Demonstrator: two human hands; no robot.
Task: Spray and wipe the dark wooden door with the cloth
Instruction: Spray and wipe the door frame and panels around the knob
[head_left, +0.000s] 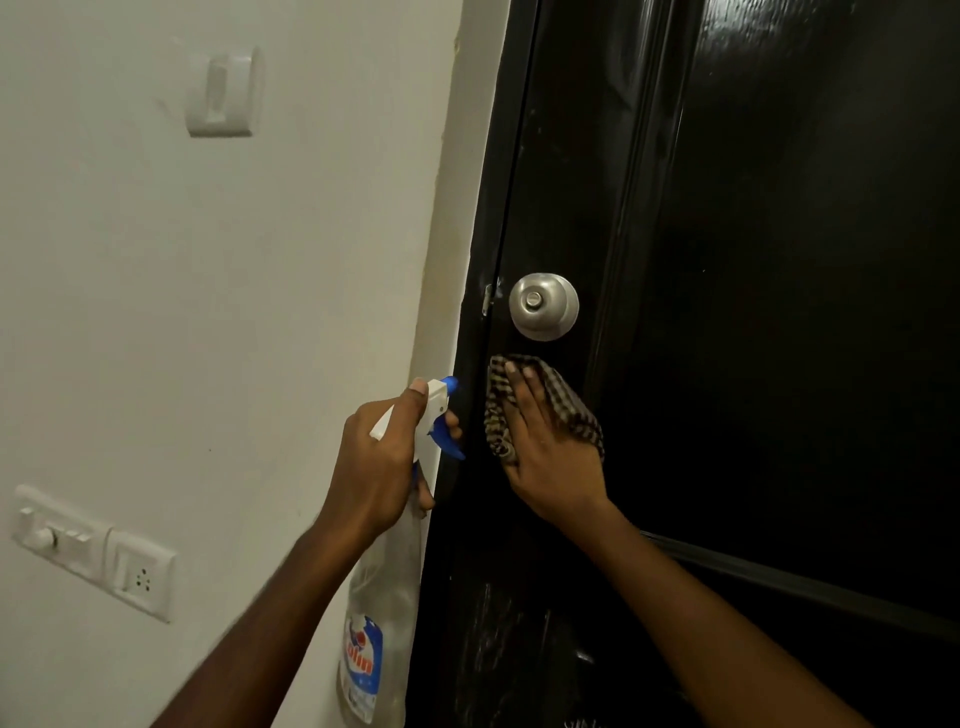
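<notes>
The cloth lay against the door just below the door knob, with the right hand pressed flat on top of it. Below and left of the knob, at the door's edge, the left hand gripped the spray bottle, which hung beneath it. On the wall well left of the knob, the hook sat higher, and the switch panel and socket sat lower.

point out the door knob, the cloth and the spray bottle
door knob (543, 306), head view, centre of its round metal face
cloth (571, 405), head view, checked fold near its right edge
spray bottle (387, 587), head view, clear body above the label
</notes>
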